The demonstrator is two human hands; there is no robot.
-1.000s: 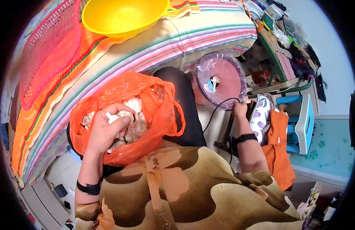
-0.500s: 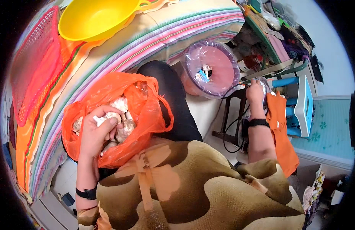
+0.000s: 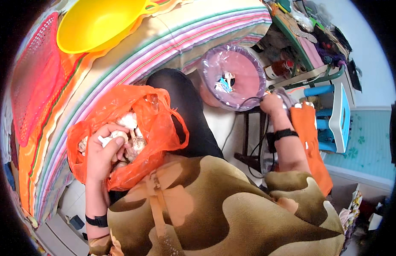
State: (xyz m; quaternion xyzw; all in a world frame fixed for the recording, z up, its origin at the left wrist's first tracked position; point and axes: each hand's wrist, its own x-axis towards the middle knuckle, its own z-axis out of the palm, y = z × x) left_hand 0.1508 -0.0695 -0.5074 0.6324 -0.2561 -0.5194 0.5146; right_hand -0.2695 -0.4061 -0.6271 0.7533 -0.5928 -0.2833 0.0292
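My left hand is closed round a garlic bulb, held inside the mouth of an orange plastic bag on my lap. More garlic bulbs lie in the bag around my fingers. Out to the right, my right hand is curled beside the rim of a pink bin lined with clear plastic. Its fingertips are hidden, so what it grips cannot be made out. A black cable loops by that hand, and orange gloves hang just right of its forearm.
On the striped cloth stand a yellow basin and a pink mesh basket. A blue and white stool is at the right, below a cluttered shelf. Some white and blue scraps lie in the bin.
My right hand has moved left and a little nearer, toward the bin's edge. My left hand stays in the bag with the garlic bulb. The whole view has shifted slightly.
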